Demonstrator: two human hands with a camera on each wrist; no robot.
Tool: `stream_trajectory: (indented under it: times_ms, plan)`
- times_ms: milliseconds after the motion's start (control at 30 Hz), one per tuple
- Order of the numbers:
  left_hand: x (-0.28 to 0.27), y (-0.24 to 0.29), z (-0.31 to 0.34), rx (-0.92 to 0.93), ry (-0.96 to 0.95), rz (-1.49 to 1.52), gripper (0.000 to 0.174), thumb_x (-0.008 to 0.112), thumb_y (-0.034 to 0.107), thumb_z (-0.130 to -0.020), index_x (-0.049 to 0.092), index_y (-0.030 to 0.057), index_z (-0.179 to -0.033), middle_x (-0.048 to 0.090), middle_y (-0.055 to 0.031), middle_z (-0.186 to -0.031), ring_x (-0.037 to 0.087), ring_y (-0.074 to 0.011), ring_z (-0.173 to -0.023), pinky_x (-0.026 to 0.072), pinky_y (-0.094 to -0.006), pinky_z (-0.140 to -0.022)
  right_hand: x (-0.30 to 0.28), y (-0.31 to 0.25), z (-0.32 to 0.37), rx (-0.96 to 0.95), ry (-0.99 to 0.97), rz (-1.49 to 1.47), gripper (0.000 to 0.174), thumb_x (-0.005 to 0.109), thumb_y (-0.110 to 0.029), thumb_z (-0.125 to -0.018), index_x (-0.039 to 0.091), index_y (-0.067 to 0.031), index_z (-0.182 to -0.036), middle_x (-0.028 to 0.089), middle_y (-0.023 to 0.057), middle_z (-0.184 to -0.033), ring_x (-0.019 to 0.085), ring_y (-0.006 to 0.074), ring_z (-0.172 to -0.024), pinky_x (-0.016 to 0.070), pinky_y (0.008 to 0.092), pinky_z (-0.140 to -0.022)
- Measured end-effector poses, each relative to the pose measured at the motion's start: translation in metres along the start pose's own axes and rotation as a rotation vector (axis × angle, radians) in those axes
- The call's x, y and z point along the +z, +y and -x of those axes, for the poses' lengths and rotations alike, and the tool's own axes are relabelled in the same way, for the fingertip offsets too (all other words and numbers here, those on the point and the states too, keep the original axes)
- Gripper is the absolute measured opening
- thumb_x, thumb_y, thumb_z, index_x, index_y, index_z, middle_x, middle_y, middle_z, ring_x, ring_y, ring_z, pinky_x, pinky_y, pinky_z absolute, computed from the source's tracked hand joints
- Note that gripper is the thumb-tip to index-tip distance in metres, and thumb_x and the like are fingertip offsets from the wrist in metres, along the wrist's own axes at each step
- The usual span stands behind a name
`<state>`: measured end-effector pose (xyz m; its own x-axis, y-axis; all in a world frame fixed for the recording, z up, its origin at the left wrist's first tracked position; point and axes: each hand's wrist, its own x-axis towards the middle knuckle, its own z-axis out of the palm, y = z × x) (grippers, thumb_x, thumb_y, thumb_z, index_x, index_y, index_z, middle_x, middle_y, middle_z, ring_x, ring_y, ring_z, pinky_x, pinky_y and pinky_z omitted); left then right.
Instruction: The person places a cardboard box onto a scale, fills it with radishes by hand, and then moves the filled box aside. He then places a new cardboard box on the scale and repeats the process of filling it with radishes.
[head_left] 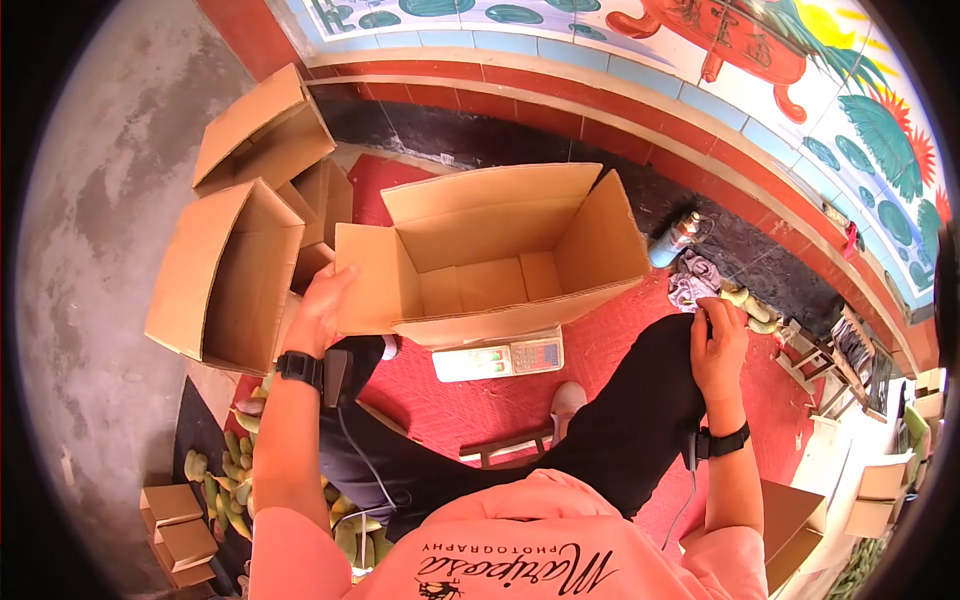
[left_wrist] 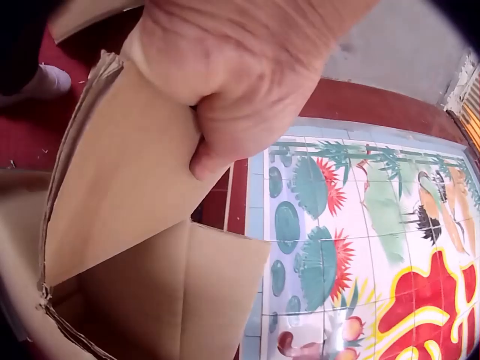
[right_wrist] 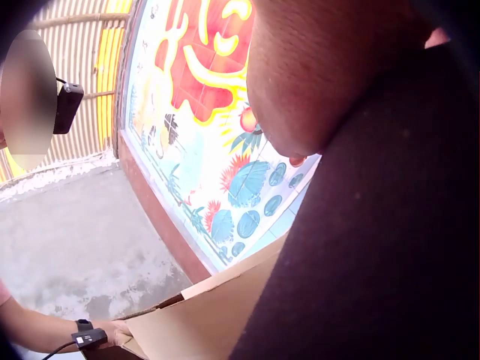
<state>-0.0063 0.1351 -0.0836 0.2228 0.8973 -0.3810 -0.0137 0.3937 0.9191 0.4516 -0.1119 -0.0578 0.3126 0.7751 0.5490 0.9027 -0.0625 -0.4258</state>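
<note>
Pinching the left flap (head_left: pixel 368 275), our left hand (head_left: pixel 322 305) holds the open carton (head_left: pixel 525 308) towards the far edge of the red mat (head_left: pixel 435 400); we cannot tell whether the scale (head_left: pixel 538 356) bears it. We judge it light, stiff and unslippery, the walls firmer to grip than the bendable flap. Our right hand (head_left: pixel 718 350) rests by our knee (head_left: pixel 668 350), fingers loosely bent.

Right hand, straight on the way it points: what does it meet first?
Probably the crumpled cloth beyond the knee; depth is unclear, so the right hand may pass above it.
</note>
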Motion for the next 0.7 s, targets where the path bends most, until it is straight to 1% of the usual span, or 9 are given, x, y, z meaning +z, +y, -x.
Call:
stream_trajectory:
  times_ms: [100,167,200,267,367,433,500,633,700]
  plan:
    - [-0.011,-0.006,-0.017,0.021,0.018,-0.092,0.037,0.055,0.016,-0.091,0.047,-0.0027,-0.122,0.059,-0.0113,-0.112,0.059,-0.0201,-0.099,0.0477,-0.0336,-0.089,0.0,-0.003,-0.003,0.023,-0.027,0.009,0.009,0.055,0.0,-0.082,0.059,-0.0003,-0.09,0.058,0.0147,-0.082,0.058,0.0315,-0.072,0.0457,0.0344,-0.065]
    - [-0.019,-0.016,-0.035,0.071,0.156,-0.432,0.036,0.05,0.016,-0.091,0.05,-0.0025,-0.122,0.062,-0.0112,-0.108,0.061,-0.0218,-0.096,0.048,-0.0356,-0.082,0.0,-0.004,-0.003,0.011,-0.017,0.001,0.01,0.057,-0.001,-0.081,0.06,-0.0013,-0.09,0.058,0.0157,-0.083,0.057,0.0364,-0.072,0.046,0.0387,-0.063]
    - [-0.008,-0.009,-0.027,0.067,0.153,-0.429,0.036,0.05,0.016,-0.091,0.05,-0.0025,-0.122,0.062,-0.0112,-0.108,0.061,-0.0218,-0.096,0.048,-0.0356,-0.082,0.003,-0.003,-0.002,0.011,-0.021,0.006,0.01,0.057,-0.001,-0.081,0.06,-0.0013,-0.09,0.058,0.0157,-0.083,0.057,0.0364,-0.072,0.046,0.0387,-0.063]
    - [0.011,0.004,-0.01,0.303,0.254,-0.87,0.036,0.052,0.016,-0.089,0.052,-0.0034,-0.119,0.064,-0.0153,-0.105,0.062,-0.0225,-0.094,0.0472,-0.0342,-0.081,0.009,0.0,0.002,0.006,0.056,-0.008,0.01,0.057,-0.001,-0.08,0.06,-0.0016,-0.09,0.058,0.0157,-0.084,0.057,0.0361,-0.072,0.046,0.0384,-0.063]
    - [-0.016,-0.014,-0.057,0.162,0.292,-0.733,0.039,0.056,0.018,-0.085,0.053,-0.0032,-0.118,0.064,-0.0193,-0.103,0.062,-0.0249,-0.096,0.0468,-0.0338,-0.083,0.004,-0.006,-0.004,0.032,-0.042,0.0,0.011,0.056,-0.001,-0.081,0.06,-0.0014,-0.091,0.059,0.0164,-0.085,0.058,0.0359,-0.074,0.0463,0.0386,-0.064]
    - [-0.022,-0.019,-0.065,0.178,0.297,-0.809,0.04,0.058,0.018,-0.084,0.053,-0.0026,-0.118,0.064,-0.0198,-0.104,0.062,-0.0261,-0.098,0.0467,-0.0341,-0.084,0.005,-0.007,-0.005,0.026,-0.043,-0.003,0.011,0.056,-0.001,-0.081,0.06,-0.0014,-0.091,0.059,0.0167,-0.086,0.058,0.0362,-0.074,0.0463,0.039,-0.065]
    - [-0.024,-0.02,-0.065,0.145,0.293,-0.817,0.044,0.062,0.018,-0.081,0.052,-0.0012,-0.12,0.063,-0.02,-0.106,0.061,-0.0281,-0.102,0.0464,-0.0349,-0.087,0.006,-0.01,-0.006,-0.021,-0.039,0.028,0.01,0.055,0.001,-0.082,0.058,0.0006,-0.092,0.058,0.0155,-0.082,0.058,0.0322,-0.074,0.0456,0.0348,-0.066]
    - [-0.028,-0.027,-0.052,0.147,0.309,-0.787,0.043,0.062,0.018,-0.08,0.054,0.001,-0.119,0.064,-0.0199,-0.106,0.062,-0.0296,-0.099,0.0464,-0.036,-0.087,0.007,-0.012,-0.008,0.018,-0.048,0.011,0.01,0.055,-0.001,-0.081,0.059,-0.002,-0.09,0.059,0.0161,-0.085,0.058,0.0359,-0.073,0.046,0.0395,-0.063]
    - [-0.035,-0.029,-0.046,0.06,0.258,-0.93,0.038,0.062,0.019,-0.081,0.058,0.0014,-0.114,0.064,-0.0202,-0.103,0.062,-0.0307,-0.098,0.0463,-0.0367,-0.086,0.008,-0.014,-0.008,0.034,-0.066,0.003,0.009,0.055,0.001,-0.082,0.058,0.001,-0.09,0.058,0.0151,-0.082,0.058,0.0322,-0.073,0.0457,0.0343,-0.067]
